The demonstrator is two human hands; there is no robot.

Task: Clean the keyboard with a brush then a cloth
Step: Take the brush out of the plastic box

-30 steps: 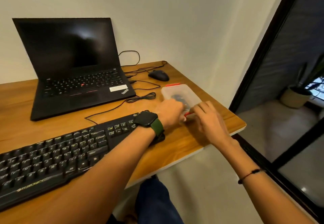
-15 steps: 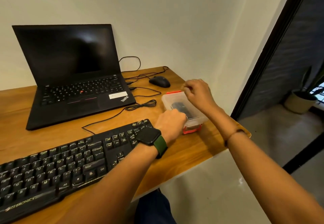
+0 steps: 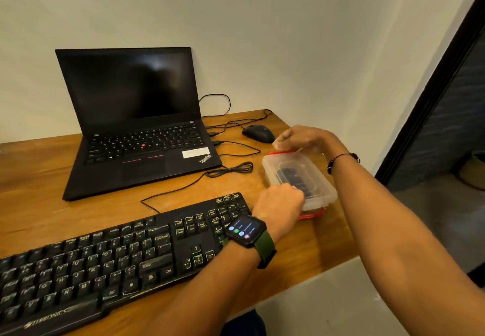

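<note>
Head-worn camera looks down, close over the desk (image 3: 65, 178).

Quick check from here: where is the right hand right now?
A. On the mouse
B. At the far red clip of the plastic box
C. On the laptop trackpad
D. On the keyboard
B: the right hand sits curled at the far end of the box, over its red clip, with the mouse untouched just beyond it.

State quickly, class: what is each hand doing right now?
Left hand: curled, gripping the plastic box's near end.
Right hand: curled at the box's far red clip.
</note>
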